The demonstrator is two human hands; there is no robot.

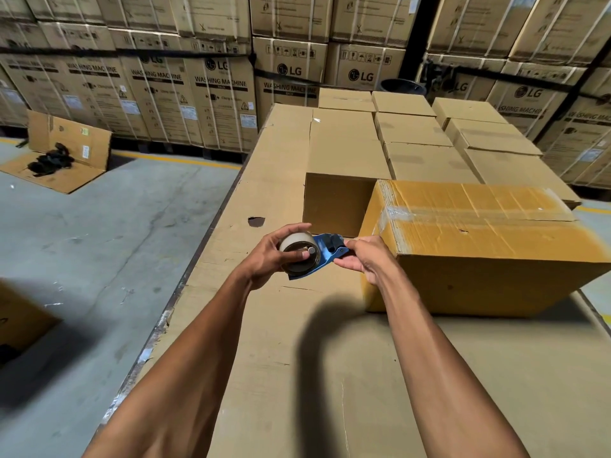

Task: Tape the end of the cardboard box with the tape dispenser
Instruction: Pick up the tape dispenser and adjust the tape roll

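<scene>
A yellow-brown cardboard box (476, 246) lies on the cardboard-covered table (297, 375), its top seam covered with clear tape that wrinkles at the near left corner. Just left of that corner I hold a blue tape dispenser (325, 251) carrying a roll of clear tape (297, 251). My left hand (274, 256) wraps around the roll, thumb on its hub. My right hand (363, 256) pinches the dispenser's front end, close to the box's corner.
Several closed plain boxes (413, 133) cover the far half of the table, one standing right behind the dispenser. Stacked washing-machine cartons (198, 94) line the back wall. Concrete floor (115, 242) lies left, with a flattened carton holding black items (53, 158).
</scene>
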